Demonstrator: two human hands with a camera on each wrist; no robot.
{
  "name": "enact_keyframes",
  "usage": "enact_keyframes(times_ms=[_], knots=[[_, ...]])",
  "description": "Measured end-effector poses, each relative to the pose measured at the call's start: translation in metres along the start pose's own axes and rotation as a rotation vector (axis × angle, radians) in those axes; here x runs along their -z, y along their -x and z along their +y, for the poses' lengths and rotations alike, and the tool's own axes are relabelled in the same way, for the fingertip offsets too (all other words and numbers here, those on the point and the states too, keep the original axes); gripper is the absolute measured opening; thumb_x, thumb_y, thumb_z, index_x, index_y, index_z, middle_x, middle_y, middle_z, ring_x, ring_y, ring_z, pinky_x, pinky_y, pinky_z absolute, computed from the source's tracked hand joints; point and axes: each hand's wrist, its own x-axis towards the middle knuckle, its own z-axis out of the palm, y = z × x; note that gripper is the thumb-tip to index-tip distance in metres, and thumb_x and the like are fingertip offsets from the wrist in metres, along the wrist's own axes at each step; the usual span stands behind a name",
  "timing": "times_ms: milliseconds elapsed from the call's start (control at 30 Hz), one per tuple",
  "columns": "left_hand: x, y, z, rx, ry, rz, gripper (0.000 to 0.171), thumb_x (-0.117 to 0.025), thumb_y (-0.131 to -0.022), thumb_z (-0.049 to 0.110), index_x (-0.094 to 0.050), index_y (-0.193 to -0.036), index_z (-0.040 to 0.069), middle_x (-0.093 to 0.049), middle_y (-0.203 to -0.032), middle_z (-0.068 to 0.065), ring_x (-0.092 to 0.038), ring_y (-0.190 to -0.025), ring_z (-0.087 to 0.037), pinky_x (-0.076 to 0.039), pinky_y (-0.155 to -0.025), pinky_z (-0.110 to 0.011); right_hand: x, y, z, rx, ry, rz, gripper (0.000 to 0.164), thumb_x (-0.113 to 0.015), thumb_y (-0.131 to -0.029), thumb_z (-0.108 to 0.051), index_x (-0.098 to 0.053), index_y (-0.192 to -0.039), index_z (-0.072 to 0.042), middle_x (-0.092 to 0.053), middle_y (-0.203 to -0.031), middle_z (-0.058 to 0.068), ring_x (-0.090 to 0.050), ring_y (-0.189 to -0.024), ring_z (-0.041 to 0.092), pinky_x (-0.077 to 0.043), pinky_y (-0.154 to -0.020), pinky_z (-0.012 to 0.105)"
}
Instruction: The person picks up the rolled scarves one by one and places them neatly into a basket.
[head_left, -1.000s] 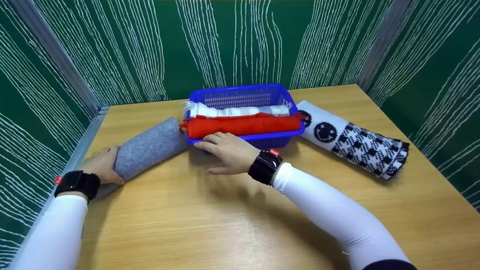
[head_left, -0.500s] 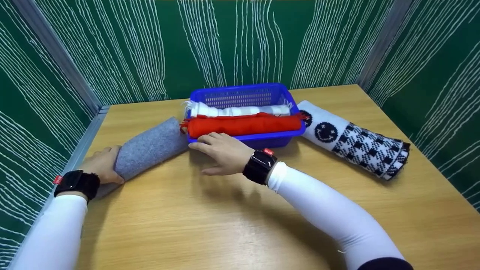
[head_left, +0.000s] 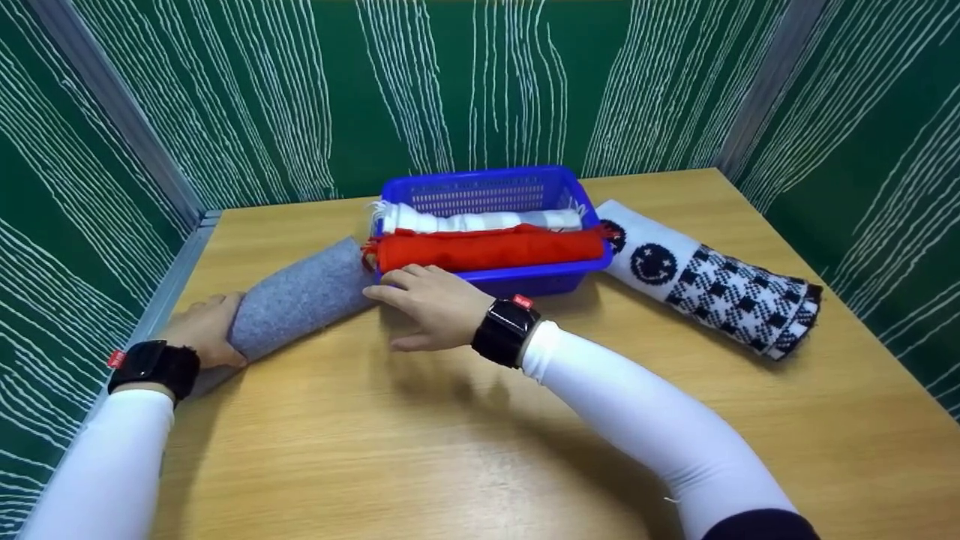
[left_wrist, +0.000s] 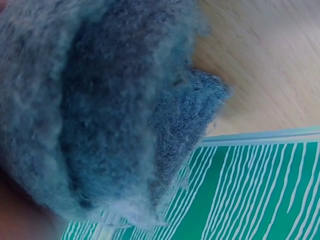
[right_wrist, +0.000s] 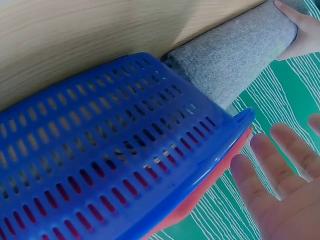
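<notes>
Head view: I see the left hand (head_left: 199, 328) gripping the near end of the grey roll (head_left: 304, 300), whose far end lies beside the blue basket (head_left: 529, 283), near the right hand (head_left: 439, 309). Left wrist: layered roll end, close. Right wrist: fingers (right_wrist: 274, 167) straight, holding nothing, beside basket.

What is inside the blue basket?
The blue basket holds a fringed red roll at the front and a white-and-grey roll behind it, partly covered. The floor beneath them is hidden, so anything lower cannot be told.
</notes>
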Motion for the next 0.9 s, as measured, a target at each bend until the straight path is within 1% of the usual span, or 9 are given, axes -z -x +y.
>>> enact_keyframes(times_ms=[200, 400, 567, 767, 900], knots=[[0.0, 0.002, 0.0, -0.017, -0.029, 0.011, 0.107, -0.094, -0.075, 0.02, -0.034, -0.158, -0.01, -0.045, -0.154, -0.043, -0.046, -0.137, -0.068, -0.038, -0.112, -0.081, -0.001, -0.005, -0.005, 0.011, 0.01, -0.002, 0.08, -0.078, -0.097, -0.053, -0.05, -0.162, -0.015, -0.058, -0.156, 0.013, -0.053, -0.143, 0.034, -0.045, -0.121, 0.05], [-0.001, 0.005, 0.0, -0.037, -0.027, 0.022, 0.107, -0.095, -0.074, 0.017, -0.036, -0.159, -0.009, -0.046, -0.154, -0.042, -0.046, -0.138, -0.067, -0.037, -0.114, -0.08, -0.003, -0.01, -0.008, 0.012, 0.01, -0.004, 0.08, -0.078, -0.097, -0.055, -0.051, -0.161, -0.016, -0.06, -0.154, 0.012, -0.054, -0.141, 0.032, -0.046, -0.12, 0.048], [-0.002, 0.005, 0.0, -0.053, -0.035, 0.034, 0.106, -0.095, -0.072, 0.015, -0.038, -0.159, -0.008, -0.048, -0.153, -0.041, -0.046, -0.138, -0.066, -0.037, -0.114, -0.08, -0.005, -0.014, -0.011, 0.017, -0.004, -0.01, 0.083, -0.081, -0.095, -0.054, -0.051, -0.161, -0.015, -0.06, -0.153, 0.013, -0.055, -0.14, 0.033, -0.047, -0.118, 0.049], [-0.001, 0.007, 0.0, -0.065, -0.039, 0.035, 0.105, -0.094, -0.073, 0.012, -0.038, -0.16, -0.007, -0.048, -0.155, -0.041, -0.045, -0.141, -0.065, -0.034, -0.118, -0.079, -0.005, -0.017, -0.015, 0.019, 0.037, -0.02, 0.086, -0.08, -0.093, -0.059, -0.05, -0.162, -0.017, -0.06, -0.153, 0.011, -0.056, -0.14, 0.032, -0.048, -0.117, 0.048], [-0.001, 0.007, -0.001, -0.07, -0.037, 0.034, 0.107, -0.093, -0.073, 0.013, -0.037, -0.162, -0.006, -0.048, -0.156, -0.041, -0.044, -0.142, -0.065, -0.033, -0.118, -0.08, -0.006, -0.021, -0.017, 0.027, 0.058, -0.023, 0.087, -0.079, -0.094, -0.06, -0.049, -0.163, -0.017, -0.06, -0.153, 0.011, -0.056, -0.141, 0.031, -0.048, -0.118, 0.047]])
